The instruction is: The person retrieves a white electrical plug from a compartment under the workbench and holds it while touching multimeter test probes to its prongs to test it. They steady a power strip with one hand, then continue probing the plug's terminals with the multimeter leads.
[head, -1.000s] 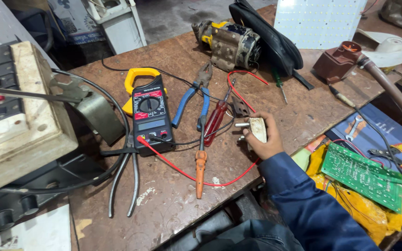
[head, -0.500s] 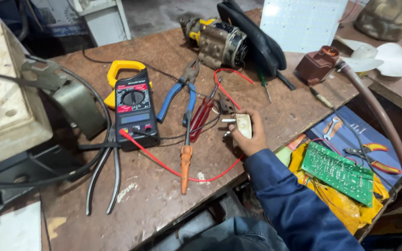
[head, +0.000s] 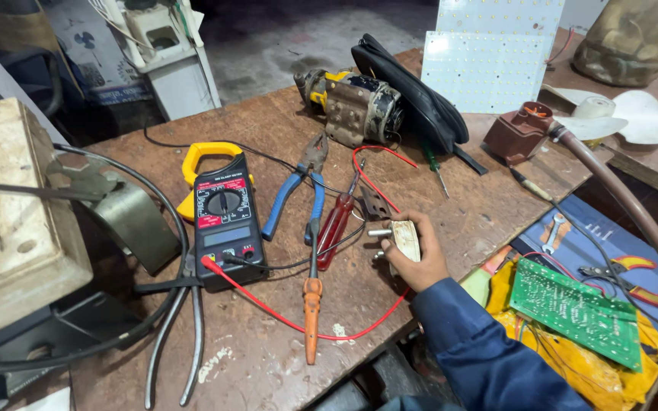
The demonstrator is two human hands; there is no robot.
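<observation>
Item: cream plug, prongs pointing left, gripped in your right hand at the bench's near edge, fingers closed around its body. Left hand: unseen. Keep prongs exposed and steady; red probe and clamp meter lie alongside.

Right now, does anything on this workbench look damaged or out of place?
Yes. The right hand holds a worn, stained plug with bare metal pins. The motor at the back looks rusty and grimy. The clamp meter's red lead trails loosely across the scuffed bench toward the front edge.
</observation>
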